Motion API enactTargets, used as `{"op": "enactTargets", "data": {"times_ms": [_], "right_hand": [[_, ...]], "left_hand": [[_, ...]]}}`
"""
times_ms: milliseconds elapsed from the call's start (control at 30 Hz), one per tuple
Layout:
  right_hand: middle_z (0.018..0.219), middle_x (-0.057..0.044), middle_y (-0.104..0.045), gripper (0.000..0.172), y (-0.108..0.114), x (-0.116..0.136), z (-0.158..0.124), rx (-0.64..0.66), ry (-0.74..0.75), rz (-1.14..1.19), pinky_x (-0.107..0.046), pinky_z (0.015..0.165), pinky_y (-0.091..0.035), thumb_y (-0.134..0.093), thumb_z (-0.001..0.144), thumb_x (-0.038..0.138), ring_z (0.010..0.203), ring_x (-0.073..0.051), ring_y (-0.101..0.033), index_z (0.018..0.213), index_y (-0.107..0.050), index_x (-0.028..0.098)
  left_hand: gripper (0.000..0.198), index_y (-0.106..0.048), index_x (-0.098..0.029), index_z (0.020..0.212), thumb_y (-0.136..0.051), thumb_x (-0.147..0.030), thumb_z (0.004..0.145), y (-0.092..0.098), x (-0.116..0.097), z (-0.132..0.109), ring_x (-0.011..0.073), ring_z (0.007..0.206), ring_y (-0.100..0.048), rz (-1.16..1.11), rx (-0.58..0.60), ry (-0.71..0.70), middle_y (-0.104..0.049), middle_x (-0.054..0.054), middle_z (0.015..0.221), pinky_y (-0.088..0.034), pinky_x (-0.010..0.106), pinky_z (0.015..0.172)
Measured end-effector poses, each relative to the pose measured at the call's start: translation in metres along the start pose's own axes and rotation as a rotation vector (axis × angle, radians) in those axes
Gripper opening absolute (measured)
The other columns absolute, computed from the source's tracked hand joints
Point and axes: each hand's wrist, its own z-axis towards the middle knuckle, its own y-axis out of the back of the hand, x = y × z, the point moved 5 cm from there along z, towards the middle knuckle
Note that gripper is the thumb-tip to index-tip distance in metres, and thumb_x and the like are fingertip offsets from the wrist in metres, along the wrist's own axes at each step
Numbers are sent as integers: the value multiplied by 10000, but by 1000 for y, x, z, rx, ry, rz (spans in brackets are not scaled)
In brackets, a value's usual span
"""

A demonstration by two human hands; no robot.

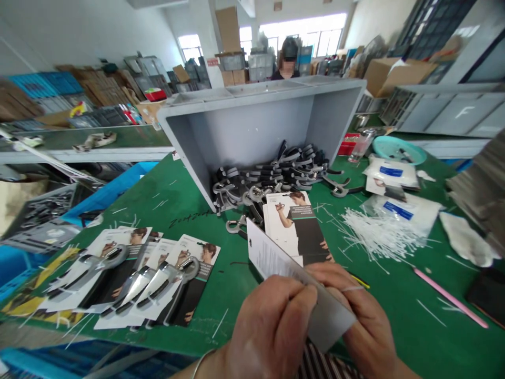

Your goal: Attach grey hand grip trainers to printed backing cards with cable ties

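A printed packaging card (272,256), white on the side facing me, stands tilted in front of me. My left hand (272,316) pinches its near side between thumb and curled fingers. On the far side my right hand (365,316) is closed against the same card, its fingertips partly hidden, with a thin white strip, apparently a cable tie, at its fingers. Beyond lies a stack of similar cards (303,229) with a photo and black panel. To the left, hand grip exercisers (169,276) with grey and black handles rest on several cards.
A grey crate (252,121) on its side holds many hand grip exercisers (276,171). Right of the cards are loose white cable ties (379,234), plastic bags (412,213), a pink stick (450,297) and a turquoise bowl (398,149). Another person (288,60) is behind the crate.
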Motion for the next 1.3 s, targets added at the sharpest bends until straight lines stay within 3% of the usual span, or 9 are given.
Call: {"op": "enactTargets", "data": {"times_ms": [233,400,533,633,733,800,900,1033,1300], "right_hand": [[824,-5,-647,136,6,-4,12,-167,-87,105,-259,708,-524,-572,934,184,780,-165,-624,868,-652,271],[914,-23,-712,250,25,56,42,-108,248,-226,-343,753,-534,-606,899,147,873,-218,-662,1057,-661,332],[988,-32,-743,296,6,92,67,82,499,-467,-381,826,-551,-593,914,170,911,-236,-674,1146,-667,339],[1008,-70,-727,218,-30,63,77,249,531,-584,-434,878,-540,-501,971,212,936,-246,-650,1070,-688,262],[1011,-106,-708,199,-52,6,70,404,405,-579,-454,870,-543,-491,972,186,951,-259,-635,1034,-680,192],[1180,-114,-670,249,-42,-23,55,403,295,-452,-468,966,-498,-565,944,217,1100,-272,-601,1184,-629,207],[1280,-85,-613,282,6,-49,33,87,65,-275,-413,957,-489,-534,967,260,1129,-248,-592,1245,-588,264],[1165,-61,-653,217,50,-73,17,-164,-179,-298,-389,884,-488,-498,990,316,990,-228,-631,1154,-635,276],[1122,-68,-662,194,19,-76,21,-26,-4,-546,-454,965,-410,-528,970,286,1110,-268,-550,1121,-646,260]], "left_hand": [[193,-616,-150,1133,-523,-156,964,-4,10,19,169,966,-630,-345,-11,170,-666,77,1019,-558,296,854],[431,-543,-176,1298,-517,-449,965,15,11,43,223,969,-608,-646,-89,280,-587,108,1067,-573,391,839],[568,-482,-233,1294,-522,-632,891,14,24,43,225,945,-621,-760,-229,385,-561,92,1098,-593,369,774],[498,-420,-249,1299,-487,-580,933,-9,54,18,219,1014,-635,-717,-251,514,-608,81,1122,-575,365,843],[400,-507,-206,1261,-566,-434,938,-34,91,-27,239,1145,-604,-534,-125,729,-613,107,1229,-490,421,1000],[349,-569,-200,1222,-595,-384,927,-43,106,-57,251,1215,-570,-485,-53,812,-608,113,1274,-425,455,1076],[332,-572,-190,1217,-588,-361,932,-52,114,-87,236,1129,-633,-661,-31,911,-662,113,1192,-492,427,1008],[369,-564,-168,1219,-626,-353,905,-59,118,-88,202,985,-665,-731,-118,1001,-685,97,1057,-537,363,895],[385,-586,-159,1153,-700,-343,834,-64,129,-63,133,786,-609,-807,-200,1135,-624,11,847,-497,246,717]]}}
